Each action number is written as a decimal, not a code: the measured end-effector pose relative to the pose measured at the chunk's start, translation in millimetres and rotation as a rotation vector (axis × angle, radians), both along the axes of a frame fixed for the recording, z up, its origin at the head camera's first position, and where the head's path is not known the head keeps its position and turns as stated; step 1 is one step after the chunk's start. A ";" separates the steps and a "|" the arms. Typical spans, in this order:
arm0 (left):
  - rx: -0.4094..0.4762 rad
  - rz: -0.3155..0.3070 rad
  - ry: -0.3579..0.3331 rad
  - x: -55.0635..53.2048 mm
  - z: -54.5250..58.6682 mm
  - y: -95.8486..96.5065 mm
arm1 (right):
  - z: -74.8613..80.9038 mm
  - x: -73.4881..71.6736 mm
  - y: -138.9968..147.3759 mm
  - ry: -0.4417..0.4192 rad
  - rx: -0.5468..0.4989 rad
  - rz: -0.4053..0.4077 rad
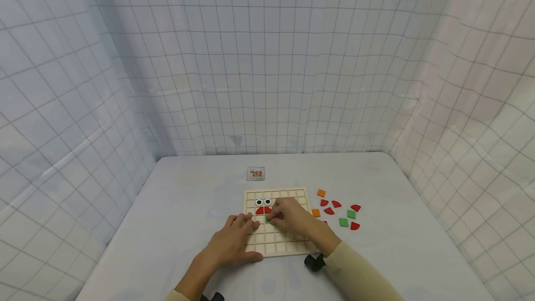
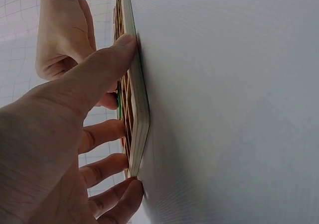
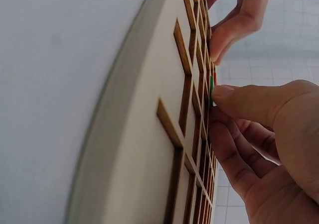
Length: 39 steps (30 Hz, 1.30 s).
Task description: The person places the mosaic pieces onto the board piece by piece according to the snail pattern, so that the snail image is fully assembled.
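A wooden grid board (image 1: 276,248) lies on the table with two eye pieces (image 1: 263,202) and red quarter-circle pieces (image 1: 260,210) just below them in its cells. My right hand (image 1: 292,217) pinches a green tile (image 3: 212,90) between thumb and fingertips, low over the board under the red pieces. Part of that tile is covered by the fingers. Along the board's left side rests my left hand (image 1: 232,240), fingers spread on its surface and edge. In the left wrist view, the thumb (image 2: 107,62) lies against the board's near edge.
Right of the board lie loose red quarter-circles (image 1: 355,225), green squares (image 1: 343,222) and orange squares (image 1: 321,193). A small picture card (image 1: 256,173) is behind the board. Grid-patterned cloth (image 1: 267,59) hangs around the table's back and sides.
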State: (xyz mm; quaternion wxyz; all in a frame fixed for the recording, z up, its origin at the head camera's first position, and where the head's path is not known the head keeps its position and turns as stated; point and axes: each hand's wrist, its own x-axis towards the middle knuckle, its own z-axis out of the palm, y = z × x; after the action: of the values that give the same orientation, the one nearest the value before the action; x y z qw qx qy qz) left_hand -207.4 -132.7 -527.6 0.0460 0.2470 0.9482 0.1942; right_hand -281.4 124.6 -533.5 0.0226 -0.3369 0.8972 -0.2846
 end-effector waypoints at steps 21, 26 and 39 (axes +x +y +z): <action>-0.012 0.015 -0.013 -0.7 -1.5 0.3 | 7.1 23.0 61.6 0.036 -0.024 -0.124; -0.017 0.016 -0.021 -3.2 -1.8 0.8 | 3.8 23.5 87.8 0.053 -0.044 -0.176; -0.025 0.017 -0.028 -2.7 -1.0 1.6 | -0.7 22.6 139.7 -0.015 0.026 -0.398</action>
State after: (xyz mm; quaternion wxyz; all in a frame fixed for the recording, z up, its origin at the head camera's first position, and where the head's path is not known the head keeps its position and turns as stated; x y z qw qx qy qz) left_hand -210.1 -131.1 -528.6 0.0605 0.2355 0.9519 0.1863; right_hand -258.8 264.3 -534.1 -0.0232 -0.1503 0.9495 -0.2745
